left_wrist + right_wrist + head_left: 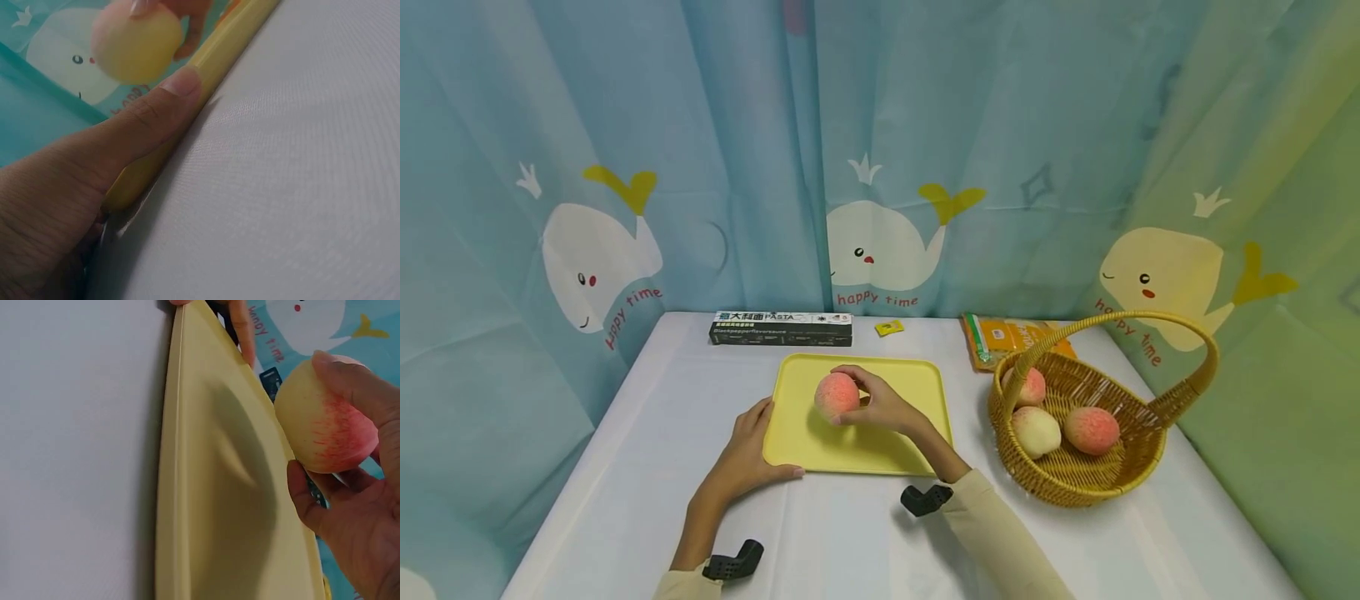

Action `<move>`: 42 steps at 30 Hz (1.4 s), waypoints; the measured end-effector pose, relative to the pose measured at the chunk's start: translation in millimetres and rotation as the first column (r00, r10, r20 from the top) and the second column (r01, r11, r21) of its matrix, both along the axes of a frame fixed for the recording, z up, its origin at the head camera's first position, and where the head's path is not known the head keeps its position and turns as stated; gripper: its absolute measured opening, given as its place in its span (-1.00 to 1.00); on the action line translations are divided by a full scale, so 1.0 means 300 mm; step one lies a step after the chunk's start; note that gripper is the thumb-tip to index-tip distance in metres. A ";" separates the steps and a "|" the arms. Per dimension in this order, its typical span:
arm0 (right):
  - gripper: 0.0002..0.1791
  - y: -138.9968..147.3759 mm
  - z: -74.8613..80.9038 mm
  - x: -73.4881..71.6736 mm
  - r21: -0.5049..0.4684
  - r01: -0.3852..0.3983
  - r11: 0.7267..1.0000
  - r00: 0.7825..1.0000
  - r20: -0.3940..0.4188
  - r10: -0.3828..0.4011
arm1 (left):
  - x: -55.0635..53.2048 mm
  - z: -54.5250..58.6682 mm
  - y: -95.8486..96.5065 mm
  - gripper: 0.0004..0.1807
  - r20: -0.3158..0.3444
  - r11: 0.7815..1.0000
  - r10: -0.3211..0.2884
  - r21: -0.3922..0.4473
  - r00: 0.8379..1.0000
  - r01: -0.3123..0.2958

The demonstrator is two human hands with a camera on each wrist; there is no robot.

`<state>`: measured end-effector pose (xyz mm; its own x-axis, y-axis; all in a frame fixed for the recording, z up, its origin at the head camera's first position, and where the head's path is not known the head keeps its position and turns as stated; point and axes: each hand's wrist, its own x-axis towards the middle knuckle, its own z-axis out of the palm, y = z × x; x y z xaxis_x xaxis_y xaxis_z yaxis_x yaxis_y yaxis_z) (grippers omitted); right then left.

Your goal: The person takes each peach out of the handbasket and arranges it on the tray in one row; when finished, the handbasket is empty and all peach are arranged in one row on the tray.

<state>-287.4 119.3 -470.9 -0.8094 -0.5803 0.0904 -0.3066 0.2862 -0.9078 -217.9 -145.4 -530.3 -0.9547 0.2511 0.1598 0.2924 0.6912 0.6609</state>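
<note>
A pink and pale yellow peach is in my right hand, its thumb and fingers curled round the fruit. In the right wrist view, the peach hangs above the yellow tray, whose surface carries a shadow. My left hand holds the near left corner of the tray. Its thumb lies along the front rim in the left wrist view, while the other fingers reach along the left side, partly hidden.
Right of the tray stands a wicker basket with a tall handle, holding several peaches. Behind the tray lie a black and white pasta box, a small yellow packet and an orange bag. A whale-print curtain hangs behind the table.
</note>
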 end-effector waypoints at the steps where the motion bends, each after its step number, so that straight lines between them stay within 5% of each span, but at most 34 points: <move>1: -0.18 -0.008 -0.001 -0.006 -0.001 -0.008 1.000 1.000 0.011 0.008 | -0.001 0.000 0.000 0.39 -0.002 1.000 -0.002 0.000 1.000 0.002; 20: -0.13 -0.126 -0.028 -0.085 0.061 -0.017 0.998 0.999 -0.035 0.020 | 0.011 0.004 -0.004 0.38 -0.016 1.000 -0.008 0.005 1.000 0.008; 42: -0.11 -0.219 -0.055 -0.083 0.161 0.024 0.987 0.998 -0.053 -0.015 | 0.011 0.006 -0.005 0.39 0.007 1.000 -0.012 0.019 1.000 0.012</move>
